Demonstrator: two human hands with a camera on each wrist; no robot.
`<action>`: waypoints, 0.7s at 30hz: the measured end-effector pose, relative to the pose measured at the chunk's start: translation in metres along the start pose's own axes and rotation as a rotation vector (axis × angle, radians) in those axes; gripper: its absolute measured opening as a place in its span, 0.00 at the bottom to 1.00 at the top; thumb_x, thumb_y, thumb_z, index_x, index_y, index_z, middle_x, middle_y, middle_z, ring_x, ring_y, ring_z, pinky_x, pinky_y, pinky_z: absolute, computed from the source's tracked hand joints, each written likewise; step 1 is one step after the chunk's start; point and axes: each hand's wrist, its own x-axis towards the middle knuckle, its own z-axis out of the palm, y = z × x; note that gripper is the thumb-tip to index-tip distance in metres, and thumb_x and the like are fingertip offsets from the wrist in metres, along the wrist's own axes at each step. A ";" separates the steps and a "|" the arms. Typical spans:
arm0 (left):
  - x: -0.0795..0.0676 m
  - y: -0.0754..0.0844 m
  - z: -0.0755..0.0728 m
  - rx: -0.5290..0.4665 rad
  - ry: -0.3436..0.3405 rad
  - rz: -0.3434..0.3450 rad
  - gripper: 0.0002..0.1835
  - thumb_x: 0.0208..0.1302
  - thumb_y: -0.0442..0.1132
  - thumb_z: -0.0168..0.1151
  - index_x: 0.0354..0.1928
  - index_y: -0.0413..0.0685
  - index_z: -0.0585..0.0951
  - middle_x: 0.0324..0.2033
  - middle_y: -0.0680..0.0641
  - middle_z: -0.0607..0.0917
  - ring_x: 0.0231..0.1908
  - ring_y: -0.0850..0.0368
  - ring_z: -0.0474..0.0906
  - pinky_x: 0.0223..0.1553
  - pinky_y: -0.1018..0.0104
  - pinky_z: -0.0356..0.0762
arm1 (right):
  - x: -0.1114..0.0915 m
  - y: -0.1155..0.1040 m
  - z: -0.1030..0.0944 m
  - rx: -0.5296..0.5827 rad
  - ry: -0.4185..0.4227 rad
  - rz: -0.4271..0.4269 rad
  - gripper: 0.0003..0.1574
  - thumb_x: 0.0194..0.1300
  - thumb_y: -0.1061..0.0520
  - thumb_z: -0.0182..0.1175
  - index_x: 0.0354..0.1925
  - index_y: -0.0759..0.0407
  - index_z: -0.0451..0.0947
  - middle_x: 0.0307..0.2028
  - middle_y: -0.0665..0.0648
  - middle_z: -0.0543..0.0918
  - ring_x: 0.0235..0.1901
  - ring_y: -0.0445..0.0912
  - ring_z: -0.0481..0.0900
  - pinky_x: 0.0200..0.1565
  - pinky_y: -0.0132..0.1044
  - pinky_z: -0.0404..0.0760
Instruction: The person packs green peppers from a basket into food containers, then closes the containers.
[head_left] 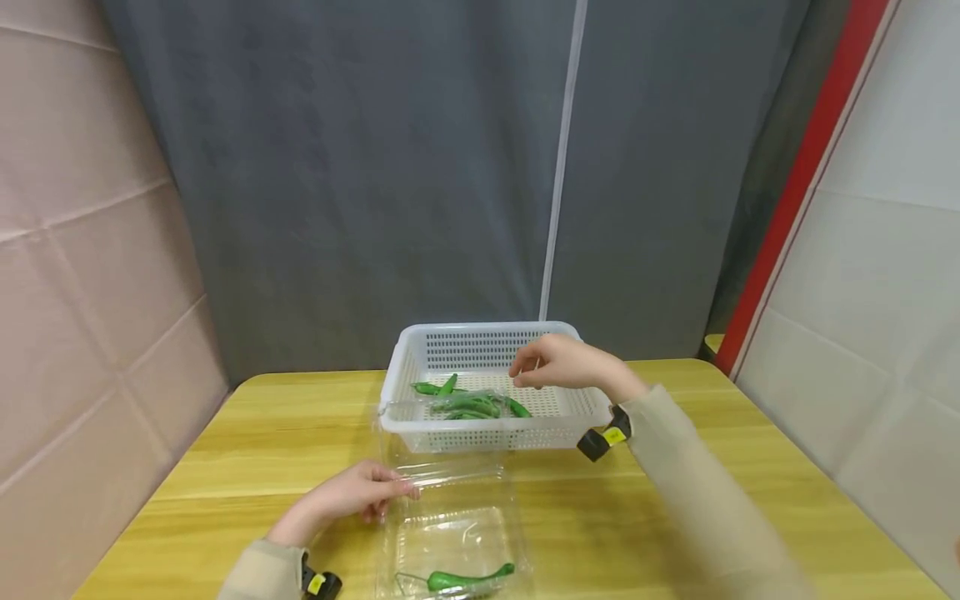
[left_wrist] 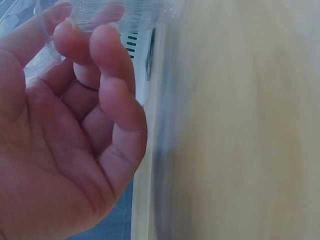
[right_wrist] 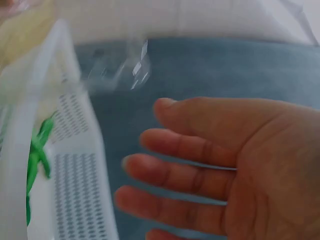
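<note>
A clear plastic clamshell box [head_left: 450, 533] lies unfolded, with a single green chili pepper [head_left: 468, 579] near its front edge. Its transparent lid stands raised and overlaps the front of a white perforated basket [head_left: 450, 439] in the head view. My left hand [head_left: 365, 490] pinches the box's left side near the fold, thumb and fingertips at the plastic in the left wrist view [left_wrist: 75, 125]. Over the right part of the basket hovers my right hand [head_left: 562, 364], its fingers loosely bent and holding nothing. Several green chili peppers [head_left: 468, 406] lie in the basket.
Box and basket share a yellow wood-grain table [head_left: 300, 425]. Behind it hangs a dark grey curtain [head_left: 360, 183]. Pale panels [head_left: 82, 275] flank the left side, and a white panel with a red strip [head_left: 806, 183] borders the right.
</note>
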 end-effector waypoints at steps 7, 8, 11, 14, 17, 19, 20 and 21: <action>-0.001 0.003 0.002 -0.008 0.003 -0.001 0.18 0.71 0.47 0.57 0.45 0.39 0.86 0.12 0.53 0.67 0.17 0.63 0.67 0.18 0.74 0.63 | 0.035 0.020 -0.007 0.000 -0.008 0.093 0.10 0.68 0.56 0.60 0.45 0.59 0.82 0.29 0.50 0.83 0.27 0.43 0.79 0.33 0.37 0.79; -0.001 0.003 0.002 -0.006 0.006 0.000 0.18 0.70 0.47 0.57 0.45 0.39 0.86 0.12 0.53 0.67 0.17 0.63 0.67 0.18 0.74 0.63 | 0.039 0.023 -0.007 -0.001 -0.003 0.106 0.10 0.68 0.57 0.60 0.45 0.59 0.82 0.29 0.51 0.83 0.27 0.44 0.79 0.33 0.38 0.80; -0.001 0.003 0.002 -0.001 0.009 0.000 0.18 0.70 0.47 0.57 0.45 0.39 0.86 0.12 0.53 0.68 0.17 0.63 0.67 0.18 0.74 0.63 | 0.051 0.033 -0.006 -0.004 0.006 0.147 0.10 0.67 0.57 0.60 0.45 0.59 0.82 0.30 0.55 0.83 0.27 0.45 0.80 0.33 0.38 0.80; -0.002 0.003 0.003 -0.002 0.008 -0.004 0.18 0.70 0.47 0.57 0.45 0.39 0.86 0.12 0.53 0.68 0.17 0.63 0.67 0.18 0.74 0.63 | 0.061 0.043 -0.002 -0.019 0.005 0.188 0.11 0.67 0.58 0.60 0.46 0.60 0.82 0.32 0.56 0.83 0.27 0.45 0.81 0.34 0.38 0.80; -0.003 0.004 0.004 -0.005 0.008 -0.008 0.18 0.70 0.47 0.57 0.45 0.39 0.86 0.12 0.53 0.68 0.17 0.63 0.67 0.18 0.74 0.64 | 0.069 0.051 0.001 -0.043 -0.003 0.226 0.10 0.66 0.59 0.60 0.44 0.61 0.83 0.34 0.55 0.82 0.30 0.50 0.82 0.34 0.38 0.80; -0.003 0.005 0.005 -0.005 0.011 -0.010 0.18 0.70 0.47 0.58 0.45 0.40 0.86 0.12 0.53 0.67 0.17 0.63 0.67 0.18 0.74 0.64 | 0.073 0.056 0.004 -0.044 -0.008 0.253 0.09 0.66 0.60 0.60 0.42 0.61 0.83 0.36 0.54 0.82 0.33 0.53 0.82 0.34 0.37 0.81; -0.003 0.006 0.005 -0.004 0.012 -0.012 0.18 0.70 0.47 0.58 0.45 0.40 0.86 0.12 0.53 0.67 0.16 0.63 0.66 0.18 0.74 0.63 | 0.075 0.057 0.004 -0.048 -0.012 0.261 0.08 0.66 0.60 0.60 0.41 0.61 0.83 0.35 0.54 0.82 0.34 0.54 0.82 0.34 0.37 0.81; -0.004 0.007 0.005 -0.002 0.013 -0.013 0.18 0.70 0.48 0.58 0.45 0.40 0.86 0.12 0.53 0.68 0.16 0.63 0.66 0.18 0.74 0.63 | 0.077 0.059 0.005 -0.050 -0.017 0.274 0.07 0.65 0.61 0.60 0.40 0.60 0.83 0.35 0.54 0.82 0.35 0.55 0.82 0.33 0.37 0.81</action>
